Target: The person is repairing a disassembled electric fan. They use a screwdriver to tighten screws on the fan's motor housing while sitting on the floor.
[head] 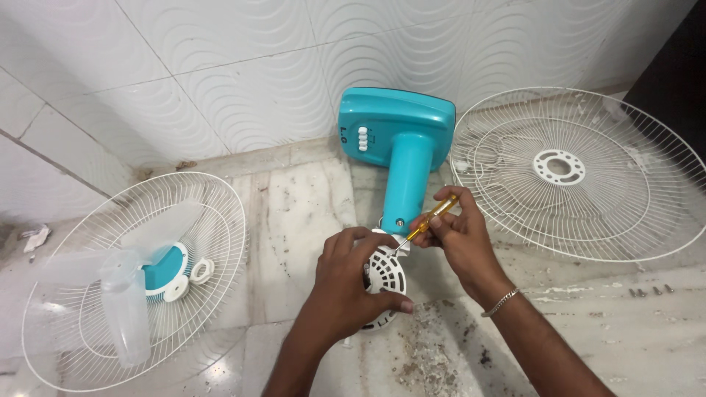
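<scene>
A turquoise fan body (406,143) lies on the floor, its base leaning on the tiled wall and its neck pointing toward me. At the neck's near end sits a white vented motor housing (388,278). My left hand (353,283) clasps that housing from the left and from above. My right hand (457,234) holds a yellow-handled screwdriver (426,222), whose tip touches the top of the housing. A silver bracelet circles my right wrist.
A white wire grille (62,334) lies at left, holding clear fan blades (125,309), a turquoise hub and a white ring. Another white grille (588,220) leans against the wall at right. Small screws (651,291) lie on the dusty marble floor.
</scene>
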